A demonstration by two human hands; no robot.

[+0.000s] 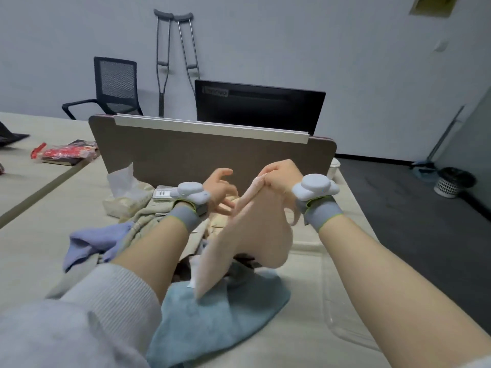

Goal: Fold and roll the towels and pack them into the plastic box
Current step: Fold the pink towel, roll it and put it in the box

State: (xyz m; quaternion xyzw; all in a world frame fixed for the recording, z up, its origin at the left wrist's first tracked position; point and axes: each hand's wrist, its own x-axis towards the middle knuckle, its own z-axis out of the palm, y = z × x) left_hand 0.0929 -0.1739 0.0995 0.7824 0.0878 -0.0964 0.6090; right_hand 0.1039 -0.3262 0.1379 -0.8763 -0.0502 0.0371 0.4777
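Head view: right hand (279,176) raised, fingers clamped on top edge of pink towel (249,240), which hangs down w/ its lower corner just over blue towel (220,314) on counter (39,251). Left hand (220,189) beside it, fingers apart, holding nothing. Lavender towel (90,243) and beige towel (148,216) heaped at left. Clear plastic box (340,301) lies under right forearm.

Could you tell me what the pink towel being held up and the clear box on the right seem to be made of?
The pink towel looks like soft, matte cloth, probably microfibre or cotton: it drapes limply from the right hand. The clear box seems to be transparent, glossy plastic: the table shows through it and its rounded rim catches faint highlights.
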